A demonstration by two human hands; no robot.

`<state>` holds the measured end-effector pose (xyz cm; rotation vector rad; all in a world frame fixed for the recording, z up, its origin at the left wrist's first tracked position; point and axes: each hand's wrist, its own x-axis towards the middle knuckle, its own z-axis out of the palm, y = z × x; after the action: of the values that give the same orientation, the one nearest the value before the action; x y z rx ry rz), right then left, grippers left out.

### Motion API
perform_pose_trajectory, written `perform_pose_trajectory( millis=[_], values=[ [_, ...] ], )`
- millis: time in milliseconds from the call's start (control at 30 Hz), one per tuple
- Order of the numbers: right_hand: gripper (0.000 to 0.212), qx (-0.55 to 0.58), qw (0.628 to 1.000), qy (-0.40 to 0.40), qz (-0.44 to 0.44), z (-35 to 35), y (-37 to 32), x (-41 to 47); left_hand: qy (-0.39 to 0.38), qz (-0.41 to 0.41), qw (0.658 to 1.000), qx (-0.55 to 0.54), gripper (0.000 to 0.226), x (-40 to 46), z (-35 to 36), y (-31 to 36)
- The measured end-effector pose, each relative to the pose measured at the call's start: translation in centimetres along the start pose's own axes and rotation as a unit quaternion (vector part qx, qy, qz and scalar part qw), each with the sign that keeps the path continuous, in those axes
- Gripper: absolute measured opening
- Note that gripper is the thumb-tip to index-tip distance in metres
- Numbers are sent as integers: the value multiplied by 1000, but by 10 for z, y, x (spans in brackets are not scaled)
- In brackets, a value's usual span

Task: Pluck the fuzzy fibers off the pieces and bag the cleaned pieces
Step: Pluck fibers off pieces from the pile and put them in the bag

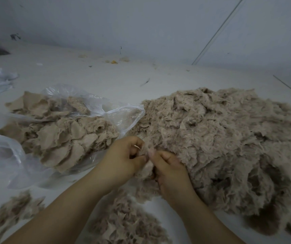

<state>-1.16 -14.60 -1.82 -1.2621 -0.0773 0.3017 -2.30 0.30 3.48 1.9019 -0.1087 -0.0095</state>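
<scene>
White tabletop (106, 81): our bag (95, 110) looks half-full, fuzzy pile (220, 138) still huge; left hand (125, 155) and right hand (169, 169) pinching one piece (147, 169).

fuzzy pieces (220, 138): beige heap, right | clear bag (95, 110): open, left, part-filled

— Behind? Pale grey wall (141, 23), bare, dimly lit, crossed by a thin slanting rod (218, 30).
— Below? White tabletop (106, 74), meeting that wall; small yellow scraps (114, 62) near the far edge.
</scene>
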Motion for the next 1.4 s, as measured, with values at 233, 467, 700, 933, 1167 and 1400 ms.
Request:
perform_pose_trajectory(
  millis=[233, 467, 700, 933, 1167, 1400],
  values=[
    [50, -20, 999, 34, 1, 0, 6, 2, 67, -72, 992, -73, 24, 1, 2, -2],
    [52, -51, 999, 18, -8, -1, 5, 2, 38, -73, 990, -114, 24, -1, 0, 0],
    [42, -39, 999, 16, -18, -2, 6, 1, 72, -105, 973, -192, 27, 7, 3, -3],
    [38, -43, 999, -2, -24, -4, 7, 3, 63, -84, 976, -193, 24, 12, 7, -6],
    [27, 36, 998, 48, 10, -3, 8, 4, 77, -62, 986, -138, 22, 15, -17, -10],
    [25, 45, 997, 58, -11, 0, 5, 2, -335, -67, 937, 72, 13, -14, -58, -3]
  ],
)
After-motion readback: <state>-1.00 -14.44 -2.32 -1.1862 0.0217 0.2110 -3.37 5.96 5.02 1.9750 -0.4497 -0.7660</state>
